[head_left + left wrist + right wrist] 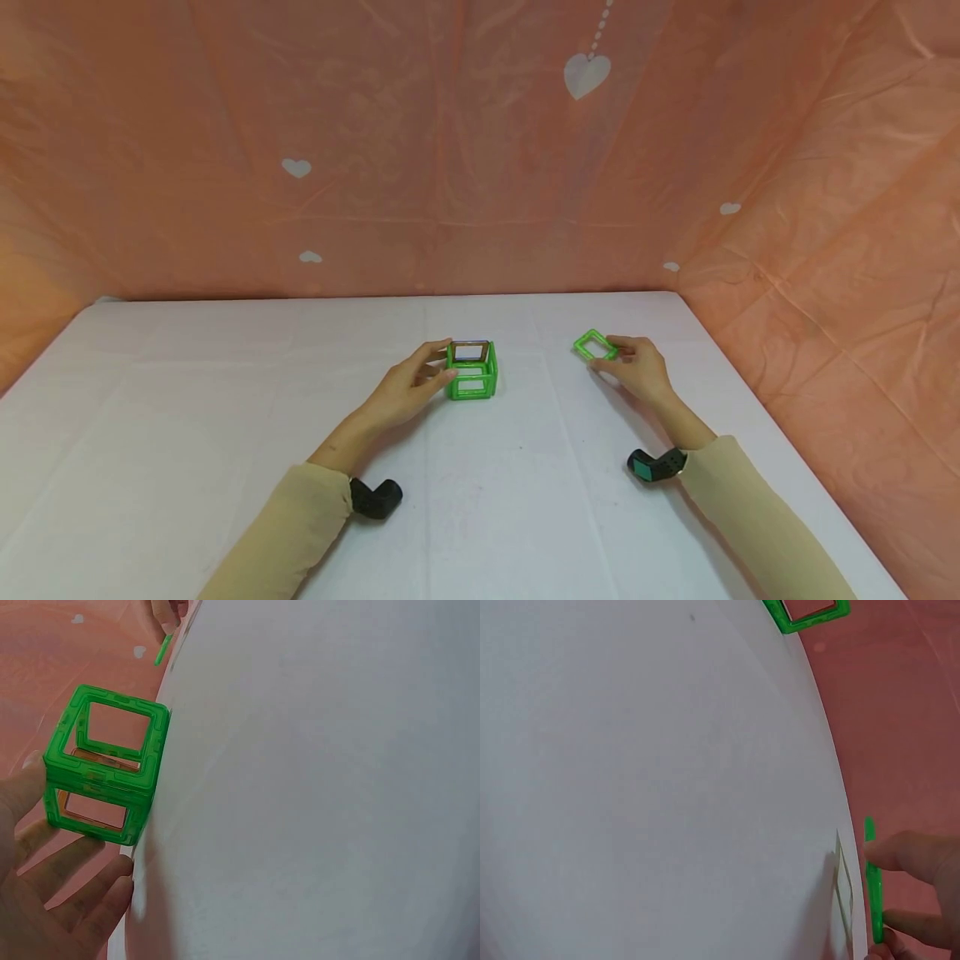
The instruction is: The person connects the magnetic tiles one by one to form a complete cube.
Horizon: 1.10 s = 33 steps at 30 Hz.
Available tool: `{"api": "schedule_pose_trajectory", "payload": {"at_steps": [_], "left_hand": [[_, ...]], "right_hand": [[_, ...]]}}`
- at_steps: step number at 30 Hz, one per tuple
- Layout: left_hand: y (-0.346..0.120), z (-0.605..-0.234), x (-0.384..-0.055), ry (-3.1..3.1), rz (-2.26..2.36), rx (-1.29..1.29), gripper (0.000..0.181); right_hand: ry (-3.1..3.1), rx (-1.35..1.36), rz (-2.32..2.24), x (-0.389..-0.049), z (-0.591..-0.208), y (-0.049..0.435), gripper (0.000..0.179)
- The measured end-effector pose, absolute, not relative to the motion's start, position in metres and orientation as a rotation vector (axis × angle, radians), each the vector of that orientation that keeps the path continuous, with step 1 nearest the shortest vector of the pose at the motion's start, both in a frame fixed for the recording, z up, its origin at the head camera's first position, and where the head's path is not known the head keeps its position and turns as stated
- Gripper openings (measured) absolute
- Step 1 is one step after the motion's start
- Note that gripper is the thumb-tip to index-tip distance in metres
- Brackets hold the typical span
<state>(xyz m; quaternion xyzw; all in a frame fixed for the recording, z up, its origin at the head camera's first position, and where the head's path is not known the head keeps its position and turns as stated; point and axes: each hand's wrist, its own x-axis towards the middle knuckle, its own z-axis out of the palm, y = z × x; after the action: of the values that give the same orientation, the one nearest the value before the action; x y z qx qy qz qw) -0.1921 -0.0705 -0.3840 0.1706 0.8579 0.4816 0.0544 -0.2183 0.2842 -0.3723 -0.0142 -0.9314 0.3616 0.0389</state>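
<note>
A see-through cube of green magnetic tiles (472, 387) stands on the table, with a brown-orange tile (470, 342) toward its far side. My left hand (406, 387) holds it at its left side, thumb at the near edge and index finger at the far edge; the other fingers (96, 900) spread apart below in the left wrist view. To the right, my right hand (639, 372) pinches a single green square magnetic tile (582, 352) between thumb and fingers, raised above the table. The right wrist view shows this tile edge-on (875, 896).
A white cloth covers the table (495, 500). An orange sheet with white hearts (450, 167) hangs behind it and along the right side. A black band with a camera sits on each wrist, the left camera (377, 499) and right camera (655, 465).
</note>
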Motion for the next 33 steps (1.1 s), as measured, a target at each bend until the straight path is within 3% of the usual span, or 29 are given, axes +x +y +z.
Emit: {"api": "schedule_pose_trajectory", "payload": {"at_steps": [33], "left_hand": [[-0.07, -0.384, -0.191, 2.62, 1.437, 0.498, 0.053]], "right_hand": [[-2.816, 0.102, 1.298, -0.217, -0.369, 0.257, 0.055]]}}
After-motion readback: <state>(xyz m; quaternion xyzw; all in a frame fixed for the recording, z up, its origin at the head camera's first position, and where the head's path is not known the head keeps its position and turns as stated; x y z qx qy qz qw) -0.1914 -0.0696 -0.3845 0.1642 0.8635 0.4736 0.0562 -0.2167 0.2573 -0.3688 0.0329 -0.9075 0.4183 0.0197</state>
